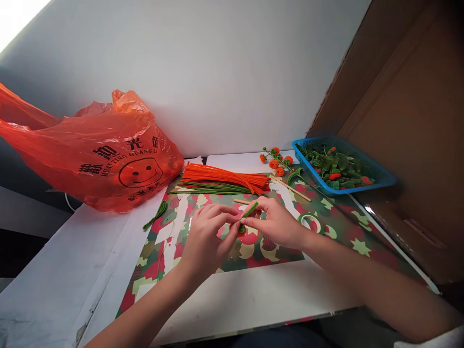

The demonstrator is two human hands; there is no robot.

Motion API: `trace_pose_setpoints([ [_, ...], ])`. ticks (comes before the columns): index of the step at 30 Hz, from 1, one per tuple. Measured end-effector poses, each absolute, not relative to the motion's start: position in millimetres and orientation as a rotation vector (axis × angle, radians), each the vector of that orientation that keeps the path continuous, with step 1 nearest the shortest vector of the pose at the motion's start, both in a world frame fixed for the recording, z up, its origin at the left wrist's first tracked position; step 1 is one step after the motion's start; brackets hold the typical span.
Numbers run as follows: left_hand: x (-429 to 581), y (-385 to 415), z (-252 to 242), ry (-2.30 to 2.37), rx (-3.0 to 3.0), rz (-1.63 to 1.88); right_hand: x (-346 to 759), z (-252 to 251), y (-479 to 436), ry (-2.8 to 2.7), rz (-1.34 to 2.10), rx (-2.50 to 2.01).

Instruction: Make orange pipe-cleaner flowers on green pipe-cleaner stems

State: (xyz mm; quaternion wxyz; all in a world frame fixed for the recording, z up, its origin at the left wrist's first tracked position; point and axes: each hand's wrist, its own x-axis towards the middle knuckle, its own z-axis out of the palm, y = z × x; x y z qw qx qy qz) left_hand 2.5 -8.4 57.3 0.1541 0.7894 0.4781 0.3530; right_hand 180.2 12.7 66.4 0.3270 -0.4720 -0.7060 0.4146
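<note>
Both hands meet over the patterned table cover and work on one small pipe-cleaner flower [241,229], orange-red with a green base. My left hand [210,232] pinches it between thumb and fingertips. Held by my right hand [279,223] is the green pipe cleaner [250,210] that slants up from the flower; thumb and forefinger close on it. Fingers partly cover the join between the two. Just beyond the hands lies a bundle of orange pipe cleaners [224,177], with green pipe cleaners [213,187] along its near side.
A red plastic bag [119,154] stands at the left, near a folded green pipe cleaner [155,215]. On the right are a roll of green tape [311,223], a wooden stick [292,188], a finished orange flower stem [279,163], and a blue basket [380,184] of leaves and flowers beside cardboard [406,106].
</note>
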Motion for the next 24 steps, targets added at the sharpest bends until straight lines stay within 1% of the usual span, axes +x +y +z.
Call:
trace_pose_setpoints([
  [5, -1.5, -2.1, 59.6, 1.129, 1.74, 0.842, 188.8, 69.2, 15.3, -2.043, 1.024, -1.086],
  [9, -4.4, 2.7, 52.9, 0.907, 1.337, 0.631, 196.2, 76.6, 17.8, -2.203, 0.974, -0.913],
  [14, -0.9, 3.4, 42.8, 0.774, 1.092, 0.474, 198.8, 76.6, 16.8, -2.206, 1.01, -0.841],
  [16, 2.6, 2.5, 40.1, 0.836, 1.117, 0.559, 199.3, 71.3, 15.6, -2.163, 0.999, -0.882],
  [21, 8.9, -3.4, 37.8, 1.104, 1.442, 0.995, 199.6, 58.1, 12.5, -2.046, 0.988, -1.027],
  [24, 9.0, -8.0, 39.0, 1.163, 1.65, 1.054, 197.7, 56.6, 10.7, -2.012, 0.97, -1.052],
])
